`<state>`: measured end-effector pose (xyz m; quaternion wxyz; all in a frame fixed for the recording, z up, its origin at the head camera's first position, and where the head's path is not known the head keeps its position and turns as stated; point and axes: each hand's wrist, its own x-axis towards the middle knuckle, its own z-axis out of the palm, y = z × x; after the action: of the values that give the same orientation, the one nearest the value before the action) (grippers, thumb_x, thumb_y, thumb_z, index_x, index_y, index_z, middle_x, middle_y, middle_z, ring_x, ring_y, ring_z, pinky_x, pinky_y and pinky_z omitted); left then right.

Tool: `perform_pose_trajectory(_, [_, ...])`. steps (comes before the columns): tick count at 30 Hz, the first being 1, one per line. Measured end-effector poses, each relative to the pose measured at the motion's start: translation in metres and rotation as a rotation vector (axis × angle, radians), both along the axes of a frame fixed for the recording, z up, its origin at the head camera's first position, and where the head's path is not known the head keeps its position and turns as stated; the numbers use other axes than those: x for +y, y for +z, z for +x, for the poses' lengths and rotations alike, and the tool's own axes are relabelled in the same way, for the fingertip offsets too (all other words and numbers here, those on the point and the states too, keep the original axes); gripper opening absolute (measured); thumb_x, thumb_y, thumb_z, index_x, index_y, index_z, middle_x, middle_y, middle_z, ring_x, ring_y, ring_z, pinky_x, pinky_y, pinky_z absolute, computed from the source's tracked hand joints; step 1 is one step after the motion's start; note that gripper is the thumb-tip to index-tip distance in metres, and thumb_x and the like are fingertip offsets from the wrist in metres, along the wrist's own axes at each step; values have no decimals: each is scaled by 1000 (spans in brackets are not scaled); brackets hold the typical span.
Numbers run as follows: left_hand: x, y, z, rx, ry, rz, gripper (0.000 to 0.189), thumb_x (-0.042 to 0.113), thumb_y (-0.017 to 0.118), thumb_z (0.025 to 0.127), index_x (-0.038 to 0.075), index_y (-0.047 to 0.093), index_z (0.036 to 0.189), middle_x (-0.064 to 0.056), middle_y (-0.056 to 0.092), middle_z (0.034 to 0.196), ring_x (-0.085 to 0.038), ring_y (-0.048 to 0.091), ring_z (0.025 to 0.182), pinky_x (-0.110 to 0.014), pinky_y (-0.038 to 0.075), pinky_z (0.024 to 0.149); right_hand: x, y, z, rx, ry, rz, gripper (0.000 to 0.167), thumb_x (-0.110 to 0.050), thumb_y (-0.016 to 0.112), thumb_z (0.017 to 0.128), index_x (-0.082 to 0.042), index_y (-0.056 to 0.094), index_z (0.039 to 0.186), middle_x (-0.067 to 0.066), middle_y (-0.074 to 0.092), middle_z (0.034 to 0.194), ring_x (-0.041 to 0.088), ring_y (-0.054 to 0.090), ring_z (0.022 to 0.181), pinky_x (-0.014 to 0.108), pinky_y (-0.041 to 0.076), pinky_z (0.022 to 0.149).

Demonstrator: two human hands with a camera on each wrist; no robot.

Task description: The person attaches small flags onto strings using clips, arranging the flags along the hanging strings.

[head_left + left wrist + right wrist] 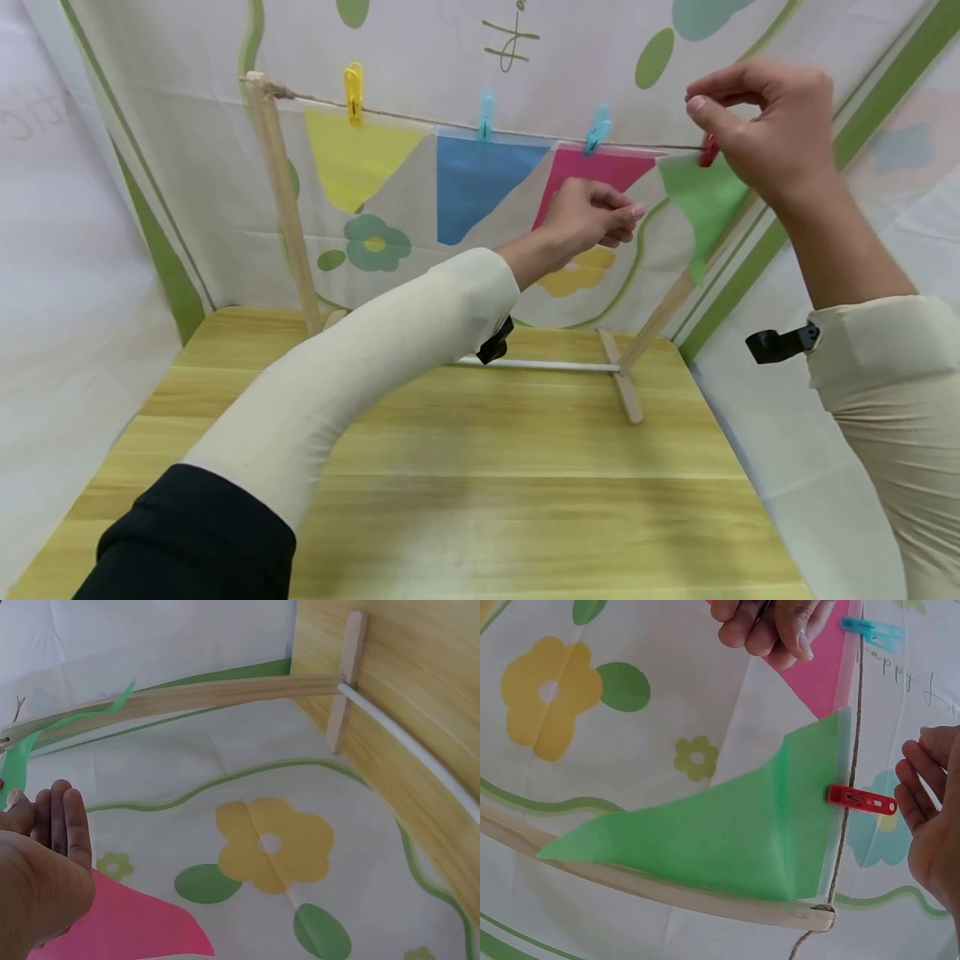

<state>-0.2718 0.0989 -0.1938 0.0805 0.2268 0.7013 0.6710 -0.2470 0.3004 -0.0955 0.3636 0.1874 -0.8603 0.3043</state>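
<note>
A green triangular flag (727, 817) hangs from a twine line (857, 735), fixed by a red clothespin (861, 800). My right hand (780, 125) is just beside that clothespin; the right wrist view shows a gap between them and nothing in the fingers. In front of the pink flag (603, 171) is my left hand (588, 218), its fingers loosely bent and holding nothing. A light blue clothespin (598, 129) grips the pink flag's top edge. Farther left hang a blue flag (480, 179) with another light blue clothespin (486, 117) and a yellow flag (356, 154) with a yellow clothespin (353, 92).
The twine runs between a left wooden post (281, 192) and a right wooden post (225, 691). A white rod (547, 364) joins the stand low down, above the wood-grain tabletop (487, 500). Behind hangs a white cloth with printed flowers (377, 242).
</note>
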Motion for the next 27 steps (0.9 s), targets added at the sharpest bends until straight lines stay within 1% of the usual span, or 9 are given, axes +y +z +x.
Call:
perform_pose_trajectory(4, [-9, -7, 1, 28, -37, 5, 27, 18, 79, 107, -4, 82, 123, -20, 81, 106, -27, 83, 94, -33, 71, 88, -4, -11, 3, 62, 9, 53, 27, -23, 76, 107, -1, 87, 118, -41, 69, 94, -11, 63, 73, 14, 48, 73])
perform_pose_trajectory(7, [-17, -12, 2, 55, -59, -7, 26, 18, 79, 107, -4, 82, 121, -21, 81, 106, -24, 82, 90, -31, 70, 86, -5, -21, 5, 91, 15, 77, 25, -22, 77, 107, -2, 88, 116, -40, 70, 96, -11, 60, 80, 15, 46, 75])
perform_pose_trajectory(13, [-34, -24, 1, 112, -74, -75, 25, 22, 78, 109, 1, 82, 122, -12, 83, 108, -22, 81, 93, -28, 65, 81, -11, -41, 4, 80, 61, 78, 18, -16, 79, 106, -3, 89, 114, -32, 77, 99, -9, 59, 87, 18, 42, 82])
perform_pose_trajectory(17, [-41, -32, 2, 105, -88, -90, 26, 22, 79, 109, 0, 81, 123, -15, 83, 112, -24, 82, 96, -30, 65, 83, -18, -50, 7, 50, 64, 80, 17, -15, 80, 105, -3, 88, 115, -8, 87, 106, -15, 64, 95, 14, 44, 90])
perform_pose_trajectory(19, [-44, -36, 4, 102, -96, -105, 26, 21, 78, 109, 0, 82, 124, -15, 84, 113, -23, 82, 96, -29, 65, 83, -21, -55, 9, 36, 57, 89, 18, -16, 79, 106, -3, 88, 116, 7, 88, 111, -17, 66, 98, 10, 47, 92])
perform_pose_trajectory(20, [-46, -38, 4, 99, -101, -114, 27, 21, 78, 109, -1, 82, 124, -15, 84, 114, -23, 82, 97, -29, 65, 83, -22, -58, 10, 27, 58, 89, 18, -16, 80, 106, -4, 87, 116, 11, 87, 112, -18, 67, 100, 9, 49, 92])
perform_pose_trajectory(21, [-47, -40, 5, 98, -104, -122, 27, 21, 78, 109, -1, 82, 125, -15, 84, 114, -22, 82, 97, -29, 65, 83, -24, -60, 11, 19, 64, 89, 18, -16, 80, 106, -4, 87, 117, 11, 87, 113, -17, 68, 101, 8, 51, 92])
perform_pose_trajectory(25, [-53, -47, 7, 101, -111, -147, 28, 22, 78, 110, 0, 82, 127, -15, 84, 115, -22, 82, 97, -28, 65, 83, -26, -70, 13, -4, 94, 91, 17, -15, 81, 106, -5, 88, 117, -13, 85, 106, -16, 68, 101, 9, 52, 92])
perform_pose_trajectory(27, [-56, -50, 8, 99, -107, -157, 27, 22, 77, 110, 1, 82, 126, -15, 84, 114, -22, 82, 97, -28, 65, 83, -26, -76, 13, -19, 110, 90, 16, -14, 80, 106, -4, 87, 116, -17, 82, 105, -15, 68, 100, 9, 52, 92])
